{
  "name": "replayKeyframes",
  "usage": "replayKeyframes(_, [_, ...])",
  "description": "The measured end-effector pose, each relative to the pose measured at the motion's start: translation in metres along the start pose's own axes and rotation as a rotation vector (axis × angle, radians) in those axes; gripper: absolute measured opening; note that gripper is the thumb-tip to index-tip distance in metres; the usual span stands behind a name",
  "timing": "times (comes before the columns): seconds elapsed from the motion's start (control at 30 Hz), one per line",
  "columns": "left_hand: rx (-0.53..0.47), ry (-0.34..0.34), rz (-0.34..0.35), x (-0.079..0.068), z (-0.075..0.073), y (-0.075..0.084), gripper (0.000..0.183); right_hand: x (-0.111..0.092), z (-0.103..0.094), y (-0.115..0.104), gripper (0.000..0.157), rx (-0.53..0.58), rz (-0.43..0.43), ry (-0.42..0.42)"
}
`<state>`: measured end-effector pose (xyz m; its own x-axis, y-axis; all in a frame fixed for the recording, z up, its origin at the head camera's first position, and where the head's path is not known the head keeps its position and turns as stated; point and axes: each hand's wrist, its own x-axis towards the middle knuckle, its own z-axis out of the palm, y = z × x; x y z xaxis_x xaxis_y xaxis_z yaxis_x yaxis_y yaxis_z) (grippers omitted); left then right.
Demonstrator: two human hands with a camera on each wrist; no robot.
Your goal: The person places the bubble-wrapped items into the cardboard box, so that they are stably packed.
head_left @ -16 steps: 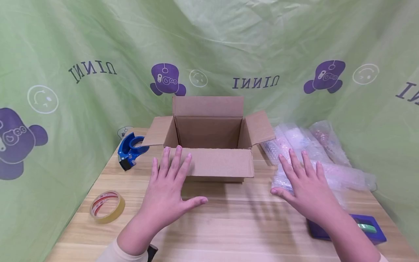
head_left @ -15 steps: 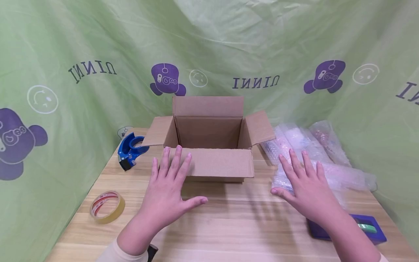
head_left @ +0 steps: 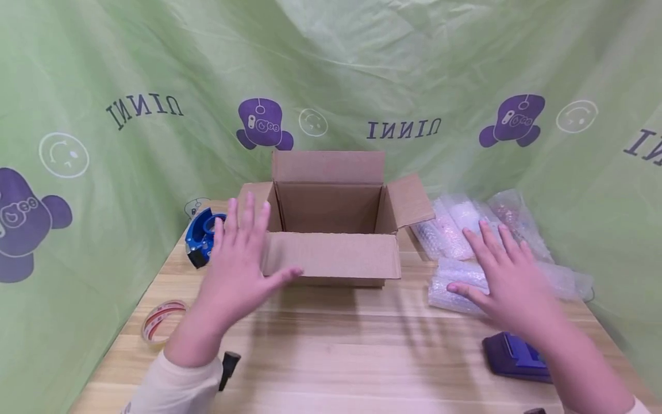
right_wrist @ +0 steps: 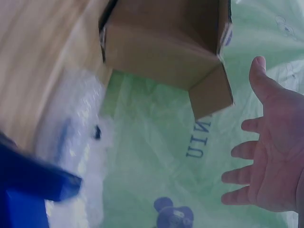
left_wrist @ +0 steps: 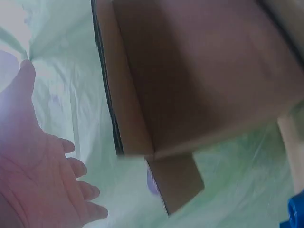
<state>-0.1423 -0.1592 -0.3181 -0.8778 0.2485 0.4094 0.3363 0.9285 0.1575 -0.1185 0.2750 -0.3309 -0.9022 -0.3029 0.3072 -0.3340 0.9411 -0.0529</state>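
A cardboard box [head_left: 331,256] stands on the table with its top flaps folded outward and its inside visible. My left hand [head_left: 235,273] is raised in front of the box's left side, fingers spread and holding nothing. Over toward the right, my right hand [head_left: 512,282] hovers above the bubble wrap [head_left: 455,284], also with spread fingers and nothing in it. Both palms face away from me in the head view. The left wrist view shows the left palm [left_wrist: 38,175] apart from the box; the right palm [right_wrist: 280,152] appears in the right wrist view.
A blue tape dispenser [head_left: 199,238] lies left of the box. Nearer me is a roll of clear tape [head_left: 160,322], partly hidden by the left forearm. A blue case [head_left: 517,356] sits at the right, partly behind the right arm. Green printed cloth [head_left: 331,69] surrounds the table.
Both hands have lifted. The left moved up and left, off the front flap in view; the right moved up and right. Box, tape and bubble wrap stay in place.
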Motion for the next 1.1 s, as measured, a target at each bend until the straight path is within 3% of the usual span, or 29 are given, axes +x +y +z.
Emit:
replayKeyframes(0.13, [-0.035,-0.019,-0.016,0.022,-0.004,-0.021,0.116,0.004,-0.014,0.012,0.101,-0.007,-0.005,0.017])
replayKeyframes(0.27, [-0.061,-0.107,-0.030,0.039,0.008,-0.039,0.120,0.008,-0.026,0.023,0.100,0.013,0.014,0.014])
replayKeyframes(0.4, [-0.107,-0.218,-0.074,0.041,0.021,-0.049,0.123,0.012,-0.032,0.031,0.095,0.054,0.064,-0.037])
replayKeyframes(0.5, [-0.150,-0.260,-0.114,0.038,0.027,-0.051,0.123,0.014,-0.032,0.037,0.091,0.058,0.078,-0.079])
replayKeyframes(0.7, [-0.207,-0.235,-0.169,0.031,0.032,-0.046,0.124,0.016,-0.020,0.053,0.085,0.046,0.048,-0.226])
replayKeyframes(0.9, [-0.220,-0.202,-0.186,0.021,0.035,-0.041,0.125,0.013,0.008,0.062,0.074,0.070,-0.040,-0.369])
replayKeyframes(1.1, [-0.212,-0.178,-0.168,0.013,0.037,-0.037,0.125,0.007,0.031,0.067,0.068,0.085,-0.014,-0.486])
